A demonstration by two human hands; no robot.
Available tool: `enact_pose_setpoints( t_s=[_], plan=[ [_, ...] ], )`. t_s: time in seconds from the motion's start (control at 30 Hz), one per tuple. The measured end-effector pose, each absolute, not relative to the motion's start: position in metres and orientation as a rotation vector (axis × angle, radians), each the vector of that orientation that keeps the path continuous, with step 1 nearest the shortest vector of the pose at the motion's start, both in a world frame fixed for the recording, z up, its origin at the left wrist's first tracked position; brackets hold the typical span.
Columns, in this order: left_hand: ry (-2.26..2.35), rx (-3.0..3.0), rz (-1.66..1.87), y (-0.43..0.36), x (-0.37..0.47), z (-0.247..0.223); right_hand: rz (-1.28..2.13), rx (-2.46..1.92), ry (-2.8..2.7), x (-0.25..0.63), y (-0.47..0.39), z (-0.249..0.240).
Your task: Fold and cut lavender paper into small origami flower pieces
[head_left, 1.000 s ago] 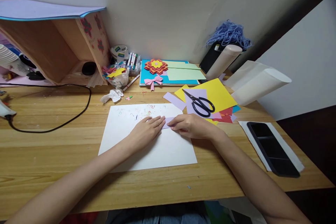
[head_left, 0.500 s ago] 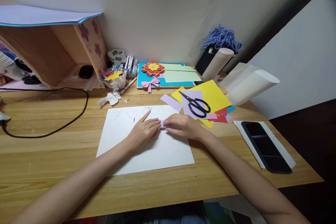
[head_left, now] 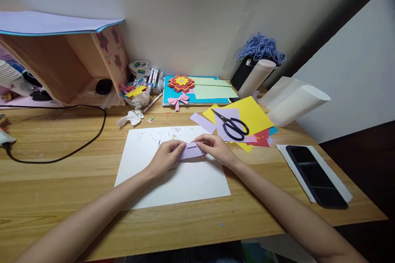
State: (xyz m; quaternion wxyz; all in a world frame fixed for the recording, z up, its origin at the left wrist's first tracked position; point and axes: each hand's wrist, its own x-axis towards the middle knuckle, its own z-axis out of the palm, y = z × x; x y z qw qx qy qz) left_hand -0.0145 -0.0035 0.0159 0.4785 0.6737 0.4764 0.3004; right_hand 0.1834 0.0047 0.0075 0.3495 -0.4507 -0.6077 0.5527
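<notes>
A small folded piece of lilac paper [head_left: 193,153] is held above the white sheet [head_left: 148,197]. My left hand [head_left: 167,157] pinches its left end between thumb and fingers. At its right end, my right hand [head_left: 215,148] is closed on the same paper. A narrow fold shows along the upper edge between the two thumbs. Black-handled scissors [head_left: 232,125] lie on a lilac square just beyond my right hand, and a lilac strip [head_left: 203,123] rests to their left.
Yellow paper [head_left: 253,117] and red scraps lie under and around the scissors. A phone [head_left: 316,176] is on the right. Behind are a paper flower [head_left: 181,84], a pink bow [head_left: 178,100] and a scrap-filled bag [head_left: 138,96]. A black cable [head_left: 103,125] curves across the left.
Both hands have shifted from pressing on the lilac paper on the sheet to holding it by its ends. More of the paper shows now, with its lower part facing me.
</notes>
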Motion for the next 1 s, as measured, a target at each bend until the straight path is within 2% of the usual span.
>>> enact_pose_setpoints(
  t_s=[0.1, 0.4, 0.63, 1.0],
  plan=[
    [1.144, 1.573, 0.750, 0.000, -0.015, 0.015, 1.411, -1.144, -1.597, 0.184, 0.005, 0.005],
    [1.079, 1.514, 0.738, -0.001, -0.016, 0.013, 0.964, -1.147, -1.851, 0.181, -0.005, 0.009],
    [1.108, 1.446, 0.757, 0.000, -0.015, 0.012, 0.904, -1.128, -1.880, 0.176, -0.007, 0.006],
    [1.163, 1.559, 0.761, -0.002, -0.015, 0.013, 1.014, -1.144, -1.842, 0.172, -0.011, 0.005]
  ],
)
